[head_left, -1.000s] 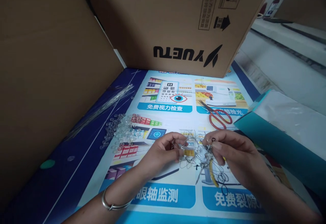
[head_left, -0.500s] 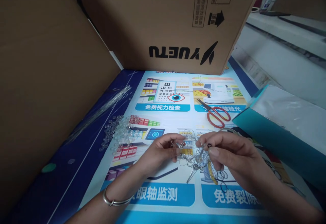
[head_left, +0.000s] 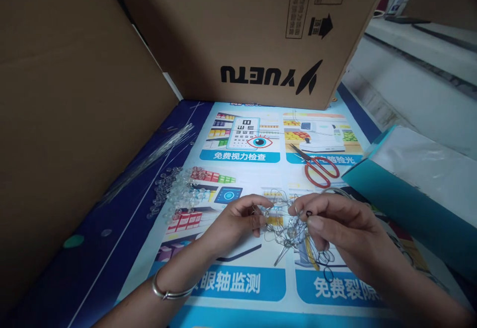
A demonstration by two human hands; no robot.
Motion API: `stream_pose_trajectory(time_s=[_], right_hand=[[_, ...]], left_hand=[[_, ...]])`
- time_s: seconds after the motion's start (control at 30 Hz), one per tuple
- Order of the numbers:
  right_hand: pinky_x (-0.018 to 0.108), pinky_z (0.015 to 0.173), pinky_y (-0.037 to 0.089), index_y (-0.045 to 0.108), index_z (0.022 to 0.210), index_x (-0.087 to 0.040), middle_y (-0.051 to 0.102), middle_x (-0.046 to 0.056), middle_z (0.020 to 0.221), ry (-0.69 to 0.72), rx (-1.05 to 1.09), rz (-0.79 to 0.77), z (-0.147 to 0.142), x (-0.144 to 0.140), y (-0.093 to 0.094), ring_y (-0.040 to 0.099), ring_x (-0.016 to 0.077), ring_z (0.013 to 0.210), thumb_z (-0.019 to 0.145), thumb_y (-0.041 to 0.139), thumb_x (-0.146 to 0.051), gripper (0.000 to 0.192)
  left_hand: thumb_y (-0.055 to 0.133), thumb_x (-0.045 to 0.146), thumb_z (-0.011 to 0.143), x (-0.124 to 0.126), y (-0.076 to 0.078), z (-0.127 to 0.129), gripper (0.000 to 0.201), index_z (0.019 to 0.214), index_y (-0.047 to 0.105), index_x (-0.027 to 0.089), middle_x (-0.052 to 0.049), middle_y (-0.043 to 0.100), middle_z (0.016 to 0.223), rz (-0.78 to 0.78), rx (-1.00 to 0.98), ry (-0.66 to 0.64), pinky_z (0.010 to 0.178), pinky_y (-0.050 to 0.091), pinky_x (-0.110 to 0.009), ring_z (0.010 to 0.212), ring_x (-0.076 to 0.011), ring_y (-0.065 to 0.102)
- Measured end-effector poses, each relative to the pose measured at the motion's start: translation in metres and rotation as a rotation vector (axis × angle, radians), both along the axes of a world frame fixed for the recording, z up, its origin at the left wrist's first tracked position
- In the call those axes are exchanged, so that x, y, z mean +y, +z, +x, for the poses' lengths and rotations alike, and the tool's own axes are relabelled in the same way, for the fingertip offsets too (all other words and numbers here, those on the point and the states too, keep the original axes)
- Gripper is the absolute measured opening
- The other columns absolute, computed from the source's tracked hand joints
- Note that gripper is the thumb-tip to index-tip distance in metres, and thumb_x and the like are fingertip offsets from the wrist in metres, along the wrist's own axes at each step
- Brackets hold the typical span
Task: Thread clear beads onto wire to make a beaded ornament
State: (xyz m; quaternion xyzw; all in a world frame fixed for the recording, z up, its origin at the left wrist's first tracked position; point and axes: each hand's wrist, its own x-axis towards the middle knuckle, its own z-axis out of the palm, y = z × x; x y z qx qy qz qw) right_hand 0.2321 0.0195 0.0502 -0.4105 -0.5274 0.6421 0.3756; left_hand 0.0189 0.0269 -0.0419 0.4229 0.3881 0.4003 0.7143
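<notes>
over the printed table cover (head_left: 238,315) the work is best done low, so that a slipped bead is not let roll far. room should be left beside the teal box (head_left: 402,204). the right forearm (head_left: 413,283) is angled in from the lower right, and the left forearm (head_left: 141,303), with a bangle (head_left: 173,295) at its wrist, from the lower left. the left hand (head_left: 238,218) is closed on the near edge of the wire, thumb against curled fingers; it is probably best used as an anchor, without squeezing. by the right hand (head_left: 341,218), knuckles upward, the other side is gripped between thumb and forefinger, where turns should be made by the fingertips rather than the wrist. the scissors (head_left: 310,159) are laid beyond that hand, apart from the wire. between the hands is held the tangle of wire and clear beads (head_left: 292,231); it should be opened gently, since kinks could easily be set. snagging should be watched for in the dark loops (head_left: 325,257) below the right hand. a tiny black ring (head_left: 309,213) is seen at the right fingertips; whether it is pinched cannot be told.
</notes>
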Motion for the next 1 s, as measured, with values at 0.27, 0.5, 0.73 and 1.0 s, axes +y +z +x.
stream_pose_trajectory(time_s=[0.27,0.5,0.73,1.0], right_hand=[[0.025,0.052,0.043,0.065,0.078,-0.023,0.062,0.001,0.073,-0.001,0.012,-0.013,0.0009,-0.0006,-0.0024,0.050,0.0092,0.052,0.079,0.060,-0.025,0.005],[0.027,0.054,0.043,0.066,0.078,-0.023,0.058,0.000,0.063,-0.010,0.008,-0.022,0.0003,-0.0011,-0.0028,0.050,0.0106,0.052,0.079,0.061,-0.025,0.005],[0.024,0.052,0.042,0.064,0.077,-0.020,0.062,0.002,0.075,0.018,0.032,-0.043,-0.0003,0.0004,-0.0010,0.048,0.0075,0.051,0.079,0.061,-0.025,0.006],[0.024,0.053,0.042,0.064,0.076,-0.020,0.058,-0.001,0.063,0.034,0.045,-0.019,0.0005,0.0017,-0.0009,0.048,0.0087,0.051,0.079,0.060,-0.024,0.006]], left_hand=[[0.062,0.017,0.074,0.0002,0.0018,-0.0001,0.015,0.089,0.063,0.020,-0.005,0.052,0.113,0.052,-0.004,-0.009,0.051,0.046,-0.022,0.064,-0.0074,0.054],[0.060,0.017,0.077,-0.0001,0.0034,0.0005,0.015,0.092,0.060,0.020,-0.004,0.051,0.106,0.085,0.011,-0.030,0.053,0.044,-0.022,0.064,-0.0063,0.051],[0.056,0.017,0.080,-0.0004,0.0039,-0.0005,0.017,0.096,0.057,0.020,-0.002,0.052,0.092,0.108,0.080,-0.059,0.055,0.043,-0.022,0.064,-0.0072,0.049],[0.058,0.017,0.078,0.0013,0.0091,-0.0001,0.010,0.088,0.056,0.019,-0.003,0.050,0.099,0.109,0.046,-0.074,0.053,0.045,-0.021,0.068,-0.0081,0.051]])
